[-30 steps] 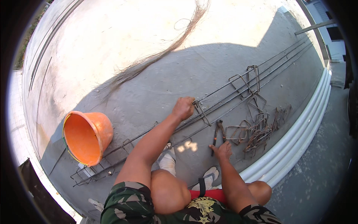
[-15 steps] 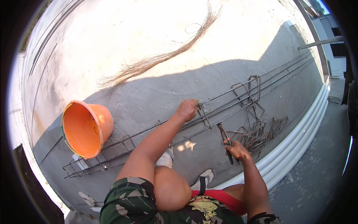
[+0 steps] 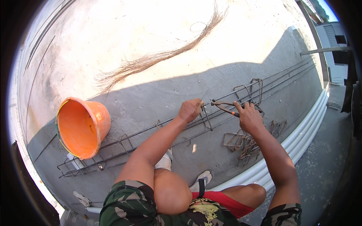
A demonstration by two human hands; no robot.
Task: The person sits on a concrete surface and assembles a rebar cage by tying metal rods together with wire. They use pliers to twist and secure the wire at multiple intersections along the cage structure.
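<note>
Rough grey concrete floor [image 3: 158, 94], half sunlit, half shaded.
I see my left hand [image 3: 189, 110] pinching thin tie wire at the rusty rebar cage [image 3: 151, 133]; right hand [image 3: 249, 117] clenched around pliers [image 3: 224, 107]; orange plastic bucket [image 3: 81, 127] lies tipped.

Open concrete lies at 12 o'clock of the rebar cage [image 3: 158, 130], crossed only by the wire bundle [image 3: 158, 58]. Loose stirrups [image 3: 245, 141] obstruct at 4 o'clock. The orange bucket [image 3: 81, 126] blocks the cage at 9 o'clock. White pipes [image 3: 301, 132] bound the 3 o'clock side.

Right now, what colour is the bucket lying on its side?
Orange, the bucket, seen best in the head view.
</note>
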